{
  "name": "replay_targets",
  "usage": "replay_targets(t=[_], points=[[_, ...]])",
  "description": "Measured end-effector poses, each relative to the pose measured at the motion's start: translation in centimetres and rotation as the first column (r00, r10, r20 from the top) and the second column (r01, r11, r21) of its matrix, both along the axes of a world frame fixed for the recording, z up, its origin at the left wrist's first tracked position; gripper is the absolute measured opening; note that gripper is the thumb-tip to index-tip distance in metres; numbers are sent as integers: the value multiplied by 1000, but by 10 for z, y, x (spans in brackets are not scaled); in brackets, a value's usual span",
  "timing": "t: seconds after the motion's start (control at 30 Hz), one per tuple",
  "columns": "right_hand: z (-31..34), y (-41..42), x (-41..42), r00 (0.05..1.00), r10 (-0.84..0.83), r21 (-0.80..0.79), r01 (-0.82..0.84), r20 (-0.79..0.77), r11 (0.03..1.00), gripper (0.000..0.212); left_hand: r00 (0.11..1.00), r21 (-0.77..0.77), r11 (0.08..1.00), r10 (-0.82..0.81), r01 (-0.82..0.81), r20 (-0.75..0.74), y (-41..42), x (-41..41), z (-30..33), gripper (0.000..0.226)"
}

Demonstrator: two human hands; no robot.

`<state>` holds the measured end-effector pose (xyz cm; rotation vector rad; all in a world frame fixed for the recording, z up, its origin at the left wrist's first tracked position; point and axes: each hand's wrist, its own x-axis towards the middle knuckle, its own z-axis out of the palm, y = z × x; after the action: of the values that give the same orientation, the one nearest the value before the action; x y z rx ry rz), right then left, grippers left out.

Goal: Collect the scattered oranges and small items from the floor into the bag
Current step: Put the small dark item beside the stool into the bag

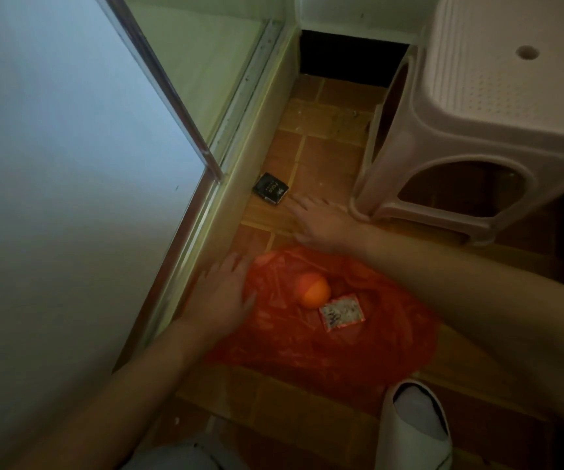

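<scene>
Tight corridor here: the tiled floor [311, 157] runs as a narrow strip up the middle of the frame, hemmed by the door [70, 147] and its sill on the left and the stool [477, 130] at upper right. The bag [307, 337] lies flat at centre. An orange [314, 290] and a packet [341, 312] sit on it or in it; the dim light won't say which. The left hand [226, 293], fingers spread, rests on the bag's left edge. The right hand [321, 220], fingers straight, reaches toward the box [271, 189] against the sill, just short of it. A slipper [413, 432] is cut off at the bottom edge.
</scene>
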<state>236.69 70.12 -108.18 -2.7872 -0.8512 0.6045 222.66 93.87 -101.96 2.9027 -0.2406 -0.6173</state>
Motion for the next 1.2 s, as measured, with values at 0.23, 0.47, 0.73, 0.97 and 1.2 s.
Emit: replay_targets(t=[0.23, 0.47, 0.73, 0.97, 1.2], points=[[-24, 48, 42, 997, 67, -82, -70, -43, 994, 89, 1000, -30, 1000, -8, 7, -19, 17, -7, 14, 67], [-35, 50, 53, 994, 30, -147, -46, -109, 988, 91, 1000, -38, 999, -17, 16, -16, 19, -6, 15, 64], [-37, 25, 14, 993, -102, -23, 103, 66, 994, 52, 998, -31, 998, -62, 62, 6, 8, 1, 13, 63], [-45, 23, 4, 995, -99, -30, 98, -15, 995, 47, 998, -25, 998, -55, 55, 0, 9, 0, 11, 64], [-26, 19, 5, 988, -103, 205, 79, 113, 976, 52, 997, -6, 997, -73, 74, 22, 6, 1, 8, 63]])
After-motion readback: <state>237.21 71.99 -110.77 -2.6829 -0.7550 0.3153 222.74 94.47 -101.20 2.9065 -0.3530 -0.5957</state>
